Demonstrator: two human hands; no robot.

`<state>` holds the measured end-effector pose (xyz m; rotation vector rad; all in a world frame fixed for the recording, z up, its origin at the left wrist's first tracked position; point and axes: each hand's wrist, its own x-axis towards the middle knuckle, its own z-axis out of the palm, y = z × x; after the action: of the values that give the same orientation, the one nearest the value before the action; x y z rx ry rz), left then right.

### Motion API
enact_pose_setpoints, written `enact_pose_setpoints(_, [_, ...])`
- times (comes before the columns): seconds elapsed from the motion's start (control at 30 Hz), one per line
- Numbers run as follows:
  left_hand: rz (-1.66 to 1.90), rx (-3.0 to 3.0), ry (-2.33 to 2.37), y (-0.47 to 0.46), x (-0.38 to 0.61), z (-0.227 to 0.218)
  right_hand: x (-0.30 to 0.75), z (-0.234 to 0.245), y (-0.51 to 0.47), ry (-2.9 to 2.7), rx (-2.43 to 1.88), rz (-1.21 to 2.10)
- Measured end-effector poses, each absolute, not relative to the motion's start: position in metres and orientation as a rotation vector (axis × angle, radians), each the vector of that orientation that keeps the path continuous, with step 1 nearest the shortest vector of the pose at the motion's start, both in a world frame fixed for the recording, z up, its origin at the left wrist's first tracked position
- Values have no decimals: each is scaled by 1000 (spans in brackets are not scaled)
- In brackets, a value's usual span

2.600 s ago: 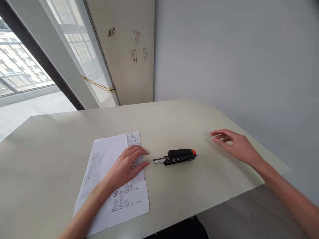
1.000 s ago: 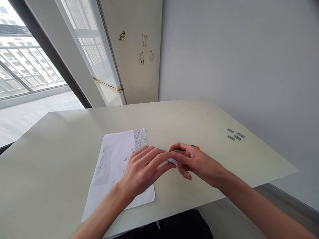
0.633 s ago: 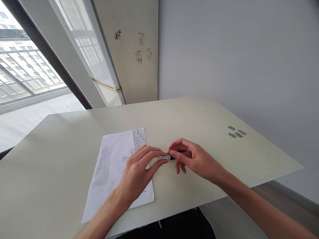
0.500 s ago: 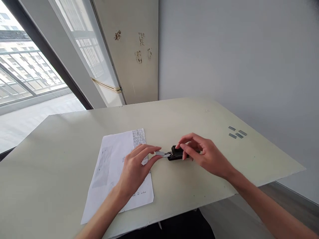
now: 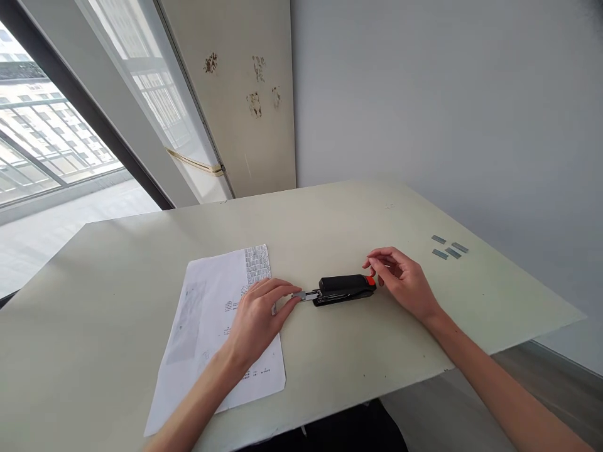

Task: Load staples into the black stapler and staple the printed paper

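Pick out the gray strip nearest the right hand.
The near-left strip of the four: the other three lie behind it or rightward, farther from the right hand.

Paper (image 5: 188, 326) partly hidden by left hand (image 5: 257, 317), print (image 5: 232, 306) too small to read, metal piece (image 5: 299, 295) partly behind fingertips (image 5: 293, 289), counter (image 5: 94, 301) cut off left

No legible words: the small print (image 5: 254, 375) on the paper sheet (image 5: 223, 270) near the front edge of the worktop (image 5: 330, 364) is too blurred
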<state>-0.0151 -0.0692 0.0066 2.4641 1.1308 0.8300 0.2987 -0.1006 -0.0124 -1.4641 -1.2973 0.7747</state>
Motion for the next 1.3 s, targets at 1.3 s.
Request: enact_pose_setpoints(1.3, [1022, 2386, 1014, -67, -16, -4, 344, -35, -92, -1322, -1794, 109])
